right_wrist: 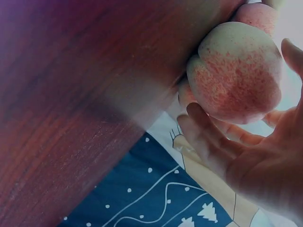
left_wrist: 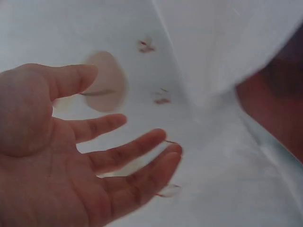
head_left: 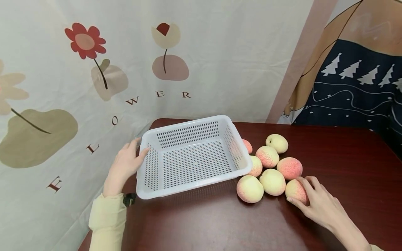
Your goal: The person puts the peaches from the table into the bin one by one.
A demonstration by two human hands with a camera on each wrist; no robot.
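Note:
My left hand (head_left: pixel 128 161) is at the left end of a white perforated plastic basket (head_left: pixel 150 190), its thumb over the rim. In the left wrist view the left hand (left_wrist: pixel 90 146) has spread fingers and holds nothing; a blurred white basket wall (left_wrist: pixel 208 42) stands beyond. At the right, my right hand (head_left: pixel 320 202) curves its thumb and fingers around a yellow-pink peach (head_left: pixel 296 191) on the table. In the right wrist view this peach (right_wrist: pixel 236 75) sits between the thumb and fingers of the right hand (right_wrist: pixel 265 156).
Several more peaches cluster between the basket and my right hand, among them a redder peach (head_left: pixel 290 168) and a pale peach (head_left: pixel 250 189). All rest on a dark red wooden table (head_left: pixel 201 219). A printed curtain (head_left: pixel 220 69) hangs behind and along the left.

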